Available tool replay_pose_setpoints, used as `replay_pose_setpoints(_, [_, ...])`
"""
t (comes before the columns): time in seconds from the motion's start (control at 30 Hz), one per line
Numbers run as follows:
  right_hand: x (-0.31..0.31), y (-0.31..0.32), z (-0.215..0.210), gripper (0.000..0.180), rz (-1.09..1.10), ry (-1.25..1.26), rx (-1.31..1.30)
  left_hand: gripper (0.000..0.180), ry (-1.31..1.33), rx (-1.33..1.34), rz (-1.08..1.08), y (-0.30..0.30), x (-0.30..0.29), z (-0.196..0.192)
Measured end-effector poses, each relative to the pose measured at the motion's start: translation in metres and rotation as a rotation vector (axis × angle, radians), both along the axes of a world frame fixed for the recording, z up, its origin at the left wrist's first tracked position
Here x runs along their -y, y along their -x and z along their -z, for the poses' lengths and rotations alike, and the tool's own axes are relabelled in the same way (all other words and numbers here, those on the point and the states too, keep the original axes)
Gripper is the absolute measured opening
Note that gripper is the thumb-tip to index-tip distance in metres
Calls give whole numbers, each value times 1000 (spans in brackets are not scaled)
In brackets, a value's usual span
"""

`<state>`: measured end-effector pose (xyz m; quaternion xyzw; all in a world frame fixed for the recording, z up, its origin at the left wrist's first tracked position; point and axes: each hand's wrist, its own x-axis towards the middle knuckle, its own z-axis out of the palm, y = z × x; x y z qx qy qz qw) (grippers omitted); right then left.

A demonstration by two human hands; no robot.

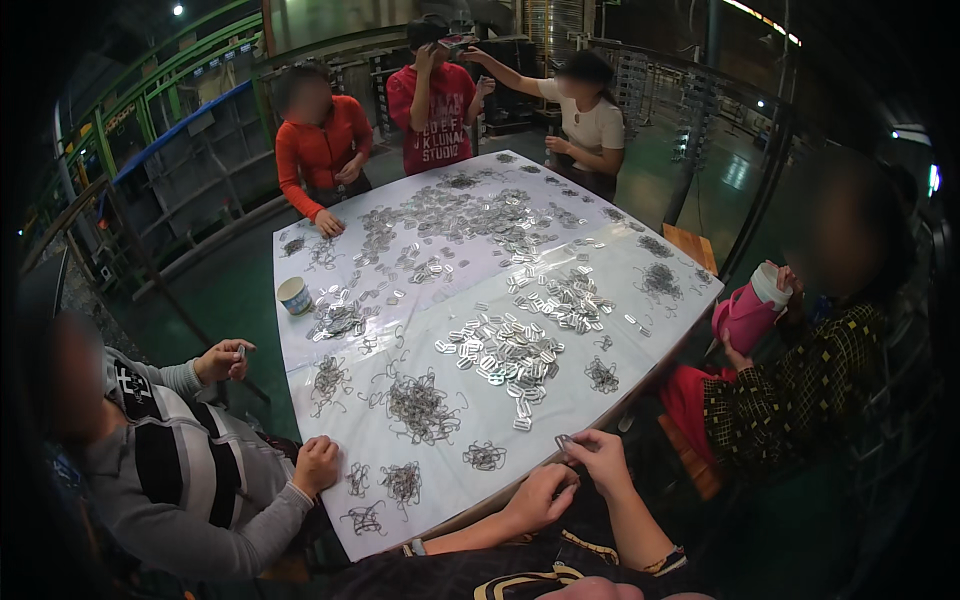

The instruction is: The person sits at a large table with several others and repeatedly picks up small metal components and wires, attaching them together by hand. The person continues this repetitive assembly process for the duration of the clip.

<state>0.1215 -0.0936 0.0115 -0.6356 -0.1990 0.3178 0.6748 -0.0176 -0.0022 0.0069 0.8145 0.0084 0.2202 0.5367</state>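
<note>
At the table's near edge, my right hand (603, 462) pinches a small metal slotted buckle (563, 444) between thumb and fingertips. Just left of it, my left hand (541, 497) is closed with its fingers curled in; whatever it may hold is too small to make out. Ahead of both hands lies a large heap of shiny slotted metal buckles (505, 350). A small pile of bent wire hooks (485, 456) sits to the left of my hands, and another small wire pile (602, 375) is beyond them. A larger tangle of wire hooks (420, 408) lies farther left.
A white-covered table (400, 325) carries more buckle and wire piles toward its far side. A paper tub (294, 295) stands by the left edge. Co-workers surround the table; one at right holds a pink bottle (745, 315). A wooden stool (690, 245) is at the right edge.
</note>
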Motion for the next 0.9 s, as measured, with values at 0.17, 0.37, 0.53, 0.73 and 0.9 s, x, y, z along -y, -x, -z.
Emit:
replay_pose_setpoints(0.17, [20,20,-16,12,73,-77,27,11,-1,68,-82,-2,4,-4])
replay_pose_setpoints(0.37, [32,31,-15,10,142,-52,137,11,-37,5,-109,1,8,-4])
replay_pose_setpoints(0.53, [34,37,-28,9,146,-19,247,12,-23,10,-139,1,8,-10])
replay_pose_setpoints(0.73, [44,38,-22,8,169,-27,373,12,13,45,-113,-2,15,-2])
replay_pose_setpoints(0.9, [50,39,-20,7,168,3,356,12,61,27,-124,-2,18,-4])
